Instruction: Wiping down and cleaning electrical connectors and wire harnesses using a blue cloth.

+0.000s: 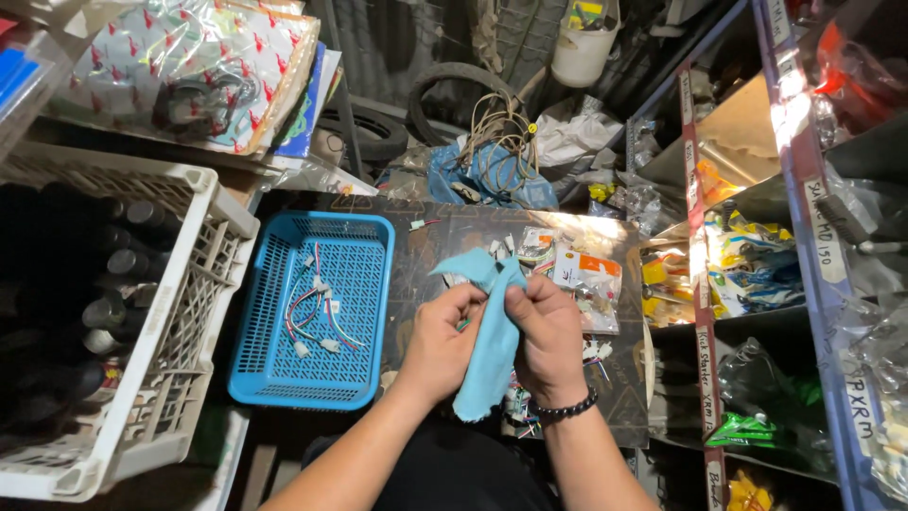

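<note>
Both my hands meet at the centre of the head view, over a dark patterned board (426,255). My left hand (440,341) and my right hand (547,333) pinch a light blue cloth (492,341) between them; it hangs down past my wrists. A thin green wire shows at my left fingers, mostly hidden by the cloth. A beaded bracelet sits on my right wrist. To the left lies a blue plastic basket (364,378) holding a few small wire harnesses with white connectors (314,312).
Small clear bags of parts (586,279) lie on the board behind my hands. A white crate (194,284) of dark cylinders stands at the left. Metal shelving (804,189) with packets fills the right. Tyres, a cable bundle (497,132) and a white bucket (582,47) lie behind.
</note>
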